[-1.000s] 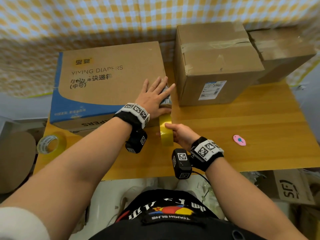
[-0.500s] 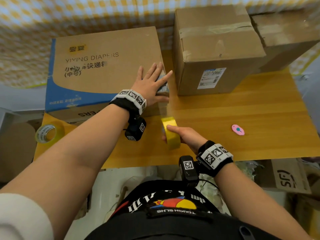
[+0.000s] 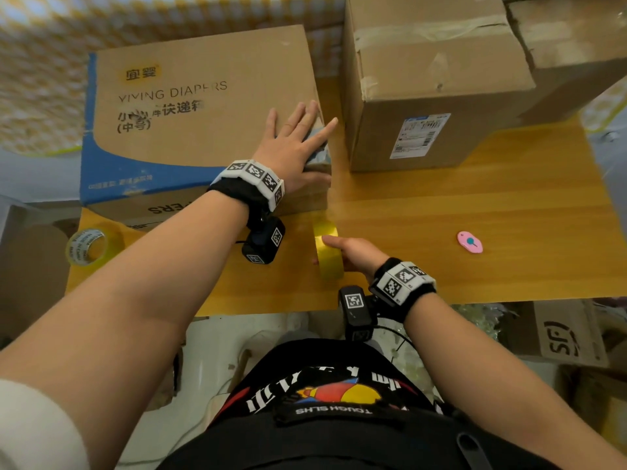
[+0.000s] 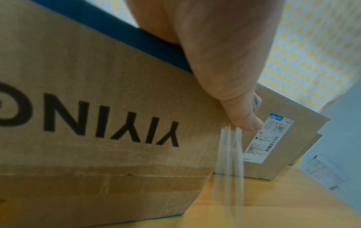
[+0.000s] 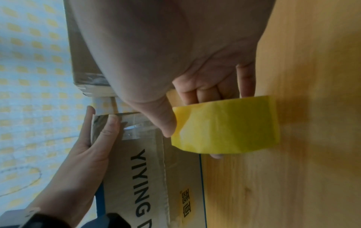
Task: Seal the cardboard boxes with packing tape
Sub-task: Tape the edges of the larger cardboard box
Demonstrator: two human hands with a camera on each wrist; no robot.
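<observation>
The right hand gripped the yellow tape roll above the counter, a clear strip stretched from it to the diaper box. Beyond, the left hand lay flat, fingers spread, pressing the strip's end onto the box's corner. This seal seemed only begun; the farther brown box already wore tape.

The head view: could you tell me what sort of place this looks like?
Probably a small home packing station: taped cardboard boxes on a wooden table, one bearing a shipping label, and a yellow tape roll.
</observation>
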